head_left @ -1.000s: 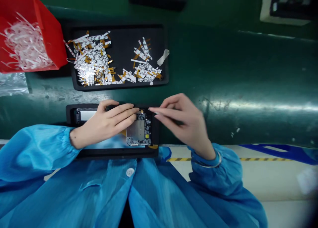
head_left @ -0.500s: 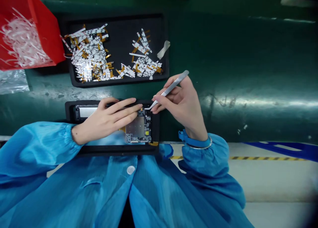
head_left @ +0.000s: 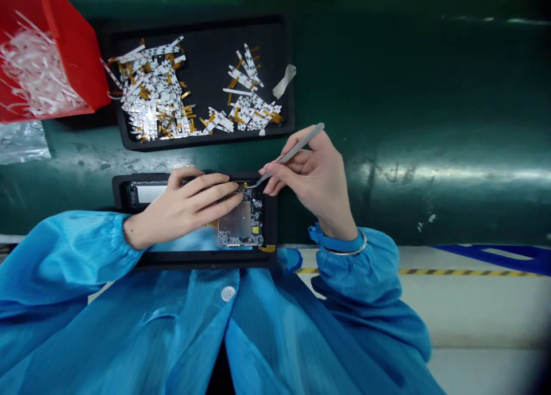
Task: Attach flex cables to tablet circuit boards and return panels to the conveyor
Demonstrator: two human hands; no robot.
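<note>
While the right hand (head_left: 312, 174) pinches steel tweezers (head_left: 297, 151) between its fingers (head_left: 279, 182), their long axis slants from upper right to lower left, with the tips pointing at the top edge of a circuit board (head_left: 245, 223) set in a black fixture (head_left: 206, 259). The left hand (head_left: 185, 208) lies across the board's upper edge, its fingers (head_left: 206, 191) extended, not gripping. Beyond, on the green tabletop (head_left: 408, 125), a black tray (head_left: 202, 27) holds foil-backed flex strips (head_left: 150, 90).

Single head-worn view, angled forward and down, close above the hands (head_left: 185, 208) at the bench (head_left: 430, 96)
</note>
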